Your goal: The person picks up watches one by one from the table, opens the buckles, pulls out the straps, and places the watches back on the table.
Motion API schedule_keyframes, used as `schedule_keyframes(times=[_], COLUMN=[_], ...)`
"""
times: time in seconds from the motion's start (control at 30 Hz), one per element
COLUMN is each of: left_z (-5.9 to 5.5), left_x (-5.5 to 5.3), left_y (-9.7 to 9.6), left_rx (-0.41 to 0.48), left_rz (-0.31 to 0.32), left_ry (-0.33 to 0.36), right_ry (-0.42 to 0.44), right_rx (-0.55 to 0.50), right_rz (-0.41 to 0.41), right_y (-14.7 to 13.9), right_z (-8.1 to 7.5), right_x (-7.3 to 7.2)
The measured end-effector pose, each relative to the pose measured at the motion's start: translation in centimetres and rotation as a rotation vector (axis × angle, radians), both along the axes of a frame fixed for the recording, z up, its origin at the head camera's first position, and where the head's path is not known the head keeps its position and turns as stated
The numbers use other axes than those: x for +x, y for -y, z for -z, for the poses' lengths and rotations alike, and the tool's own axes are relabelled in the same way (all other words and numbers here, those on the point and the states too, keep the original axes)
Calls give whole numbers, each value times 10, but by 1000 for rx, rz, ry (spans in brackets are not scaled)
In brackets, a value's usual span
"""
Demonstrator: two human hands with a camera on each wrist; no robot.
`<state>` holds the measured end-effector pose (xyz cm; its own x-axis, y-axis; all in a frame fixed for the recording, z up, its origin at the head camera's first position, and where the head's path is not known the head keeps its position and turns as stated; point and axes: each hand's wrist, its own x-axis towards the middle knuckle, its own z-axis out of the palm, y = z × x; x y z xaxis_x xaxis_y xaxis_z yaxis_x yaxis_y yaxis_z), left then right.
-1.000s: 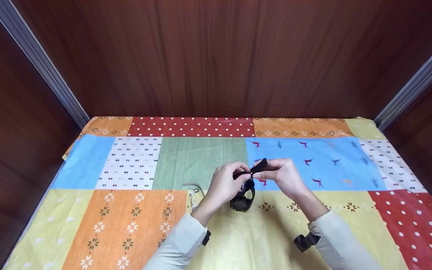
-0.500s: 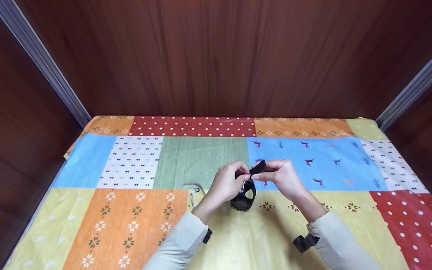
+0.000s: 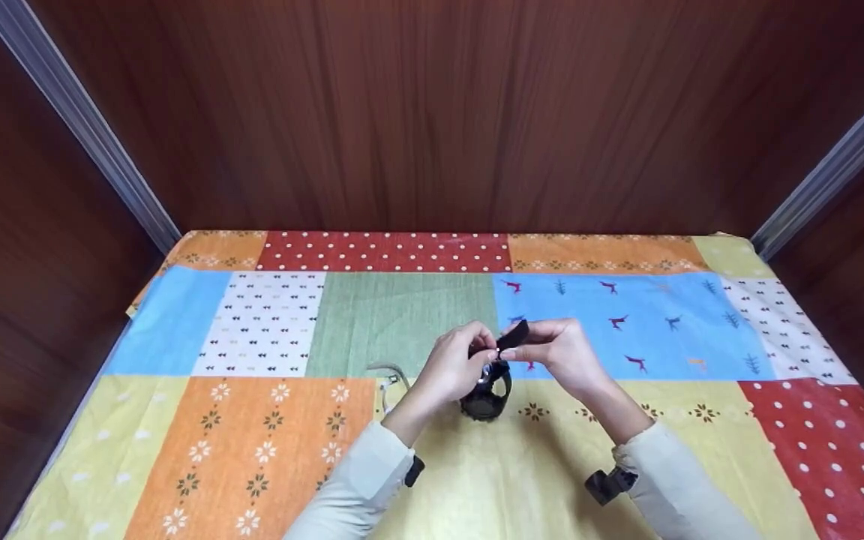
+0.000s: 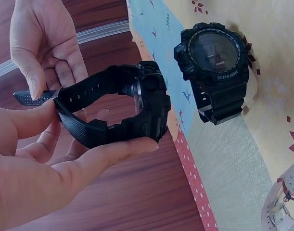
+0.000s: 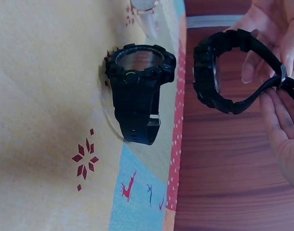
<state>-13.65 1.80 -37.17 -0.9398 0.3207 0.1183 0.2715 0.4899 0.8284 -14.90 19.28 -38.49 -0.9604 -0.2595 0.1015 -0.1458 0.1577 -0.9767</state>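
Both hands hold a black sport watch (image 4: 154, 103) up off the table, its strap joined in a loop and its case facing away from the palms. My left hand (image 3: 458, 360) pinches the strap near the metal buckle (image 5: 283, 73), with one finger stretched along the strap toward the case. My right hand (image 3: 563, 352) pinches the strap's free tail (image 4: 29, 97), which sticks out past the buckle. Below them on the cloth stands a second black sport watch (image 4: 214, 53), dial up, its strap closed in a loop.
A patchwork cloth (image 3: 267, 442) covers the table. Left of the black watch lies a pale-strapped watch (image 3: 389, 384), partly hidden behind the left forearm in the head view. Brown wood-grain panels (image 3: 432, 112) enclose the table's back and sides.
The strap's free tail has shifted slightly left and down between the fingers. Both hands stay nearly in place, and the watches on the cloth have not moved.
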Motion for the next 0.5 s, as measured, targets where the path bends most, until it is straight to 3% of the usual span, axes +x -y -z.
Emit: schedule_keyframes(times=[0.5], left_z=[5], left_x=[-1], left_y=[0], left_rx=[81], left_rz=[-27], left_ry=[40], right_ry=[4], right_rx=[18], right_rz=[1], right_y=[2], right_z=[0], right_x=[1])
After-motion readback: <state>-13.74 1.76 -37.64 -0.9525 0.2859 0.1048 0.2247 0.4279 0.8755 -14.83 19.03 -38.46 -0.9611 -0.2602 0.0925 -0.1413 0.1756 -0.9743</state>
